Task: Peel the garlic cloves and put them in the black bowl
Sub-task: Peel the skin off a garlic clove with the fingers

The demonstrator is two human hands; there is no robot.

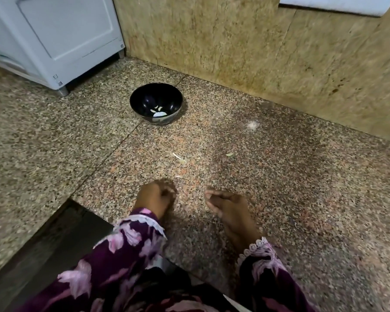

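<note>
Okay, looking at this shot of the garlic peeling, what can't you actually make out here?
All in the head view:
- Left hand: fingers curled and motion-blurred, so whether it holds a clove is unclear.
- Right hand: fingertips blurred; any pinched skin or clove cannot be told.
- Black bowl: pale pieces at the bottom are too small to count.
- Scraps on the floor: too small to tell skin from clove.
- White appliance: cut off by the top and left edges.

The black bowl [155,103] is glossy and smooth, likely glazed ceramic, catching small highlights inside. It sits on a speckled granite counter [279,176] with a polished, faintly shiny face, backed by a mottled tan stone wall [234,41]. The purple floral sleeves [131,244] are soft cloth edged with pale lace, and the white appliance [54,30] looks like smooth plastic.
</note>
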